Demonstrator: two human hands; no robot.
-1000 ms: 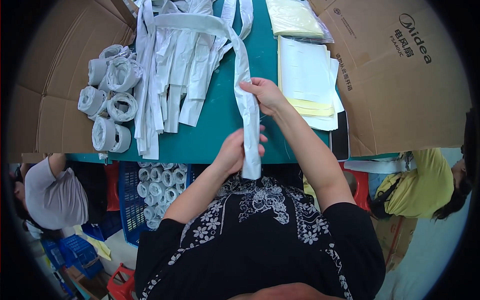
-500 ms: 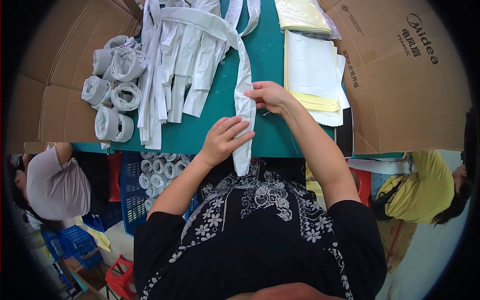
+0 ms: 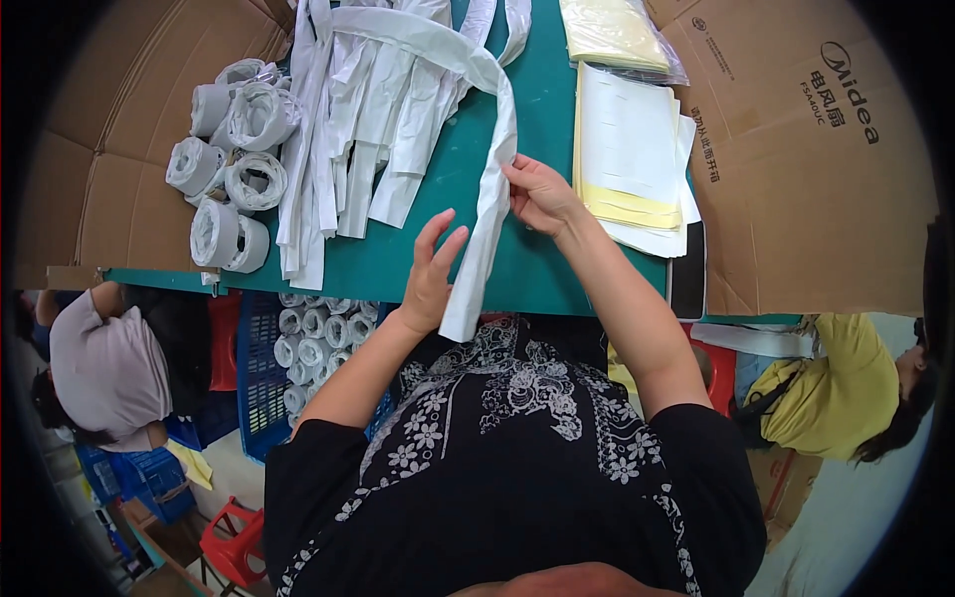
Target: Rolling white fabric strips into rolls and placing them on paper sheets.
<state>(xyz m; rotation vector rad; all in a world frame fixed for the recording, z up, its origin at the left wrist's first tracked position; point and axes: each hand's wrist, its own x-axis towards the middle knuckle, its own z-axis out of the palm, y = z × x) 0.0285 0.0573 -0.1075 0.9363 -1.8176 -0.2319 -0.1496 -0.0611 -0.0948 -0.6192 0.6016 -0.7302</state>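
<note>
A long white strip of thin, creased material runs from the pile at the back, curves toward me and hangs its end over the table's front edge. My right hand pinches its right edge between thumb and fingers. To the left of the strip, my left hand is raised with its fingers apart; part of it lies behind the strip's lower end. Several more white strips lie spread across the green table beyond my left hand.
Rolled white coils are piled at the left beside a cardboard wall. Stacked papers lie at the right, next to another cardboard sheet. A blue crate of rolls stands below the table. People sit on both sides.
My left hand has let go of the strip and opened to its left. The right hand has moved slightly outward with the strip's edge, and the lower end has swung left.
</note>
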